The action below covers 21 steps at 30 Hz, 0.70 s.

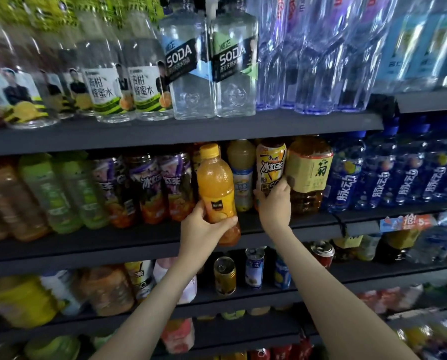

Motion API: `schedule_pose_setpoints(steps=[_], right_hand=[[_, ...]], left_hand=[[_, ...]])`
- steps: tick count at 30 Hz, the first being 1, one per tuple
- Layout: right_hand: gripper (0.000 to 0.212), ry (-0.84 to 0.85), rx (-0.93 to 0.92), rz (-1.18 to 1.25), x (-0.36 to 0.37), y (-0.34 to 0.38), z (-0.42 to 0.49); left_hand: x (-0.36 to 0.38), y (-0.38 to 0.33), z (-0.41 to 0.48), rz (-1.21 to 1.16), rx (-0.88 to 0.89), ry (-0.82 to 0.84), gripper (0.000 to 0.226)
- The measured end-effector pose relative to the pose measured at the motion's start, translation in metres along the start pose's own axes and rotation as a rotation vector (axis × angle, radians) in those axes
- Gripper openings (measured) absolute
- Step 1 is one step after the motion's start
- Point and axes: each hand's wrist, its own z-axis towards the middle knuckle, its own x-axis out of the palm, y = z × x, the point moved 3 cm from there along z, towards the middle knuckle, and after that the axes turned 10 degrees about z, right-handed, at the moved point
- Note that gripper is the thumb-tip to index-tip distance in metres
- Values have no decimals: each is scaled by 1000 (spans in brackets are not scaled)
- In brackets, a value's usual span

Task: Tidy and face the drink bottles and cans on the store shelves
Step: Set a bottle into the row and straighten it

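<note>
My left hand (204, 224) grips the lower part of an orange juice bottle (215, 185) with a yellow cap, held tilted in front of the middle shelf (113, 245). My right hand (274, 201) holds the base of a yellow iced-tea bottle (270, 165) that stands on the same shelf. Between the two is a pale yellow drink bottle (241, 172). A large amber tea bottle with a yellow label (309, 175) stands just right of my right hand.
Purple-labelled tea bottles (149, 185) and green bottles (61, 193) fill the shelf to the left, blue bottles (399, 178) to the right. The shelf above carries clear soda bottles (209, 71) and water. Below stand several cans (225, 275) and more bottles.
</note>
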Motion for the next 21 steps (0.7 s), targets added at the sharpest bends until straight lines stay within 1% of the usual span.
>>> schedule_pose_setpoints(steps=[3, 5, 6, 8, 9, 11, 13, 15, 18, 21], right_hand=[[77, 17, -46, 71, -2, -4, -18], [77, 25, -92, 117, -9, -2, -34], [74, 60, -121, 172, -12, 2, -43], [70, 234, -145, 345, -15, 13, -64], [72, 346, -135, 415, -15, 19, -76], [81, 515, -123, 458, -12, 28, -98], [87, 586, -148, 463, -8, 32, -116], [90, 634, -165, 484, -4, 36, -131], [90, 754, -79, 600, 4, 40, -159], [89, 892, 10, 707, 20, 45, -191]], left_hand=[[-5, 1, 1, -2, 17, 57, 35], [-9, 0, -2, 6, 12, 84, 35], [-12, -1, -5, 17, 13, 94, 35], [-18, -3, -11, 56, 23, 107, 30], [-22, -5, -17, 76, 25, 114, 28], [-31, -5, -30, 123, 4, 123, 27], [-39, -1, -45, 193, -39, 108, 36], [-50, 5, -65, 211, -78, 72, 42], [-71, 16, -104, 162, -128, 34, 63], [-98, 33, -148, 58, -158, 71, 80]])
